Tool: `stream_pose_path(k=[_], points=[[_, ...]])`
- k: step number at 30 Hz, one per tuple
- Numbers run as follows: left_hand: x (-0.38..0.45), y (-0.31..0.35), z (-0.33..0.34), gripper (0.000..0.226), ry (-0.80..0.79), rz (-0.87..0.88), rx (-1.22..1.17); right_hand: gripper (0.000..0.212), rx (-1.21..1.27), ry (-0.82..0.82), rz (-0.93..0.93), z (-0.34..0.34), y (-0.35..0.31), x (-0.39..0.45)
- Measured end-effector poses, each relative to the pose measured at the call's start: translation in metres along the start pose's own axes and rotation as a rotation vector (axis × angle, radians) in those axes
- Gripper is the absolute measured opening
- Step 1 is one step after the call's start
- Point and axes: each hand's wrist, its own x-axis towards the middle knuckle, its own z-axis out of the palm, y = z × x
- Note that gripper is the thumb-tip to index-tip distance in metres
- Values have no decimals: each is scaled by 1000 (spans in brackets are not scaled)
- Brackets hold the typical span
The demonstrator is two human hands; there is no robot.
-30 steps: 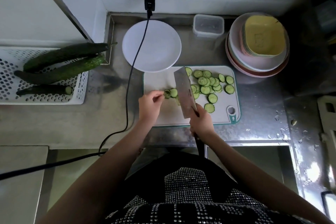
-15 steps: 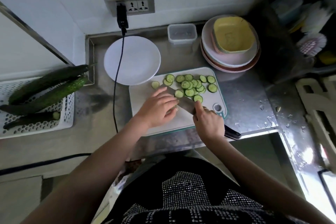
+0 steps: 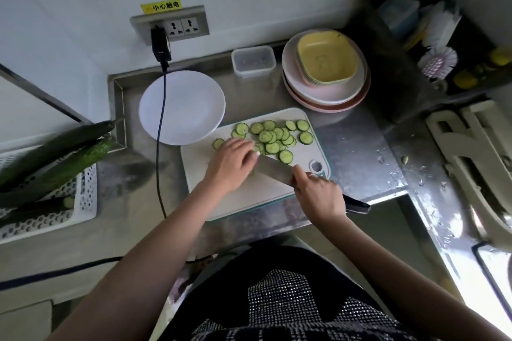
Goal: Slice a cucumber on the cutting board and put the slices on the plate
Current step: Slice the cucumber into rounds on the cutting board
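White basket point(image 3: 86, 196) at left edge of bench point(image 3: 357, 147): three cucumbers point(image 3: 61, 166) in it, two whole and dark green, a third cut short with its pale end showing. Round white plate point(image 3: 191, 105) at far left of the cutting board point(image 3: 249, 196), nothing on it but a black cable point(image 3: 159, 147) crossing its left side. Clear lidded tub point(image 3: 253, 59) by the wall; contents cannot be made out. Stack of pinkish plates point(image 3: 327, 91) to its right, yellow square dishes point(image 3: 327, 58) nested on top.

Cucumber slices point(image 3: 273, 137) lie on far half of the board, roughly twenty, thin rounds with dark rims and pale green centres, many overlapping; one lies apart at the left.

Left hand point(image 3: 231, 165) flat over the board, fingers straight, tips touching the knife point(image 3: 274, 170) blade. Right hand point(image 3: 318, 194) has its grip clamped on the knife handle, blade laid low, pointing far-left toward the slices.
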Motion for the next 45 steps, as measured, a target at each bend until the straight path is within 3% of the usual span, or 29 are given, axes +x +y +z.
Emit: stream_pose_path(k=[4, 5, 7, 10, 12, 15, 23, 27, 31, 37, 41, 45], points=[[-17, -15, -5, 40, 340, -446, -352, 18, 212, -34, 266, 1, 21, -2], [-22, -17, -6, 42, 372, -558, -407, 10, 237, -41, 350, 1, 27, 1], [-31, -22, 0, 47, 284, -668, -442, 13, 281, -15, 484, 4, 37, 14], [-44, -28, 19, 59, 108, -633, -329, 23, 288, -71, 532, 7, 50, 42], [-48, -30, 28, 62, 73, -611, -212, 30, 246, -131, 500, 9, 56, 56], [-49, -28, 31, 55, 114, -576, -201, 32, 201, -138, 461, 10, 57, 66], [-32, -16, 29, 46, 174, -510, -470, 34, 207, -163, 375, 14, 65, 61], [-34, -15, 31, 47, 274, -528, -407, 36, 224, -259, 370, 17, 60, 67], [-40, -28, 28, 55, 349, -611, -284, 31, 326, -231, 396, 25, 55, 64], [-21, -40, 21, 56, 191, -672, -286, 18, 488, -257, 313, 29, 45, 60], [-13, -33, 24, 53, 154, -631, -363, 11, 843, -191, 487, 23, 49, 70], [-14, -30, 37, 54, 109, -551, -400, 15, 1050, -257, 621, 20, 55, 77]])
